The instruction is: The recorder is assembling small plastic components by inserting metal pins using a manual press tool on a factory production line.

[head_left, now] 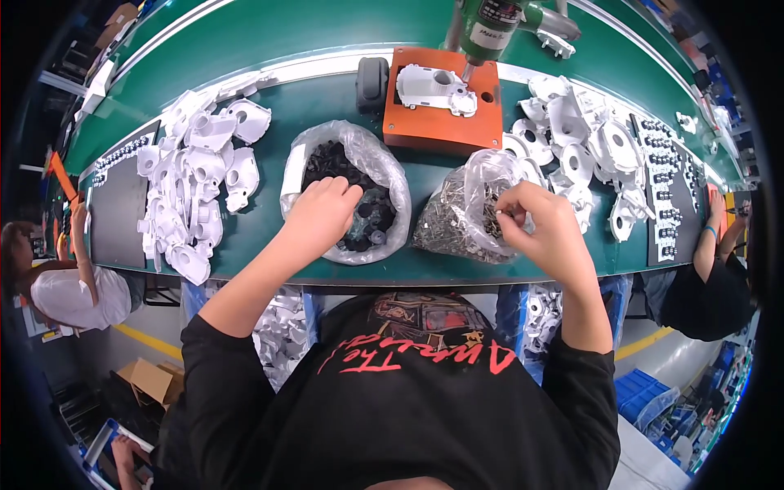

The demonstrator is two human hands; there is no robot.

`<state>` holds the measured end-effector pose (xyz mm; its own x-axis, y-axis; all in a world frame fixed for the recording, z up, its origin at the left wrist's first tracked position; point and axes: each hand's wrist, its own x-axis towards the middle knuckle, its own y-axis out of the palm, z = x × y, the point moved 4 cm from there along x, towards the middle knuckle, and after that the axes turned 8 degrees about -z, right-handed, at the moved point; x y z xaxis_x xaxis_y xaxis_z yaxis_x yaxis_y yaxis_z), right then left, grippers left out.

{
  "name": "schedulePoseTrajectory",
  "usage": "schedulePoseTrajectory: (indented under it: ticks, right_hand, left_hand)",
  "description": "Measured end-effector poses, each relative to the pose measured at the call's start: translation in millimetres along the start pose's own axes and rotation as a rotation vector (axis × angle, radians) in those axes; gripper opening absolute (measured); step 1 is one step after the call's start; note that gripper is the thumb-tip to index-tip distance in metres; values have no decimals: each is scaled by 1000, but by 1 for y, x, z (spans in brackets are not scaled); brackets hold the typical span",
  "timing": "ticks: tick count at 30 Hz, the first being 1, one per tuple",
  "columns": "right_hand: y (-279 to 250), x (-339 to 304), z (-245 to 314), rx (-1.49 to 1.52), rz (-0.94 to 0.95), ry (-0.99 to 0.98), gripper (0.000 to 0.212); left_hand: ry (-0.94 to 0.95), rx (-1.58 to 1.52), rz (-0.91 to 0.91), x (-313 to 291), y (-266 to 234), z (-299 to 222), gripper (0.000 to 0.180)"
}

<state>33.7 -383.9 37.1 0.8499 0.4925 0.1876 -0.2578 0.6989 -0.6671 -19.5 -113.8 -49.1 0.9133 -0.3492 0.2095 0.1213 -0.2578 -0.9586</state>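
My left hand (329, 211) reaches into a clear plastic bag (395, 184) of small black parts (328, 162). Its fingers are curled together, and whatever they hold is hidden. To the right stands a smaller clear bag (472, 181), filled with thin metal screws or pins (445, 222). At its mouth my right hand (539, 222) is closed in a pinch, thumb against fingers; what is in the pinch is too small to make out. Beyond the bags, a white plastic housing (426, 85) lies on an orange fixture block (400, 131), under the tip of a green power driver (490, 33).
Piles of white housings flank me at left (200, 163) and right (584, 147). A black box (372, 84) sits beside the fixture. Trays of small parts (665, 188) lie further right. Co-workers sit at the left (82, 290) and right (706, 286).
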Motion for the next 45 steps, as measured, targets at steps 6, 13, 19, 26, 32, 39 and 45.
schedulePoseTrajectory:
  ticks: [6, 13, 19, 26, 32, 39, 45]
  right_hand:
    - [-2, 2, -2, 80, -68, -10, 10]
    - [-7, 5, -8, 101, -79, 55, 8]
    - [-16, 11, -19, 447, -155, 117, 9]
    - [-43, 11, -51, 599, -429, 127, 9]
    - [-42, 30, -72, 442, -488, 132, 8]
    - [-14, 95, -74, 365, -400, 102, 14]
    - [22, 137, -85, 441, -355, 136, 17]
  left_hand:
    - [-67, -104, -65, 3, -9, 2, 18]
    - [-487, -543, 20, 37, -42, 22, 13]
    - [-401, -868, -80, 157, -47, 47, 18]
    - [-222, -488, 213, 261, -44, 16, 27]
    - [-93, -431, 513, 278, 3, 31, 27]
    - [11, -443, 509, 280, 7, 23, 19]
    - [-233, -613, -13, 251, -16, 37, 26]
